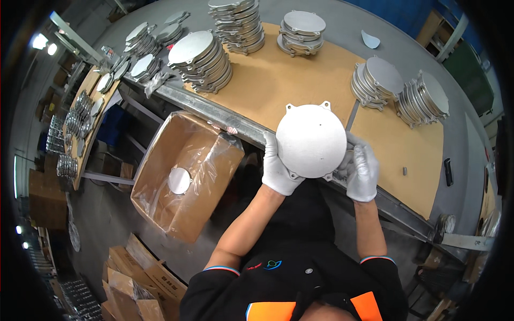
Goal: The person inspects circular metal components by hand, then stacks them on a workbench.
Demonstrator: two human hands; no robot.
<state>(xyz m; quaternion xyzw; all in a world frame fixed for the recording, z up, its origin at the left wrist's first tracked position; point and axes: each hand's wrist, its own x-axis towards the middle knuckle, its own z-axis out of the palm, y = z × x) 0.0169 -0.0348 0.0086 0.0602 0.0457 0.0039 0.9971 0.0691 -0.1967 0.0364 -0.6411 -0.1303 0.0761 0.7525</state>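
Note:
A round silver metal cover (311, 142) with small bolt lugs round its rim is held up over the near edge of the table, its flat face showing two small dark specks. My left hand (279, 172), in a white glove, grips it at the lower left edge. Along the right edge lies my right hand (362, 170), also gloved, with curled fingers against the rim; part of these fingers is hidden behind the cover.
Stacks of similar covers (199, 60) stand along the table's far side, with leaning stacks (379, 78) at right. A small grey cylinder (405, 171) and black object (448, 172) lie at right. Below left, a plastic-lined cardboard box (214, 176) contains one cover (179, 181).

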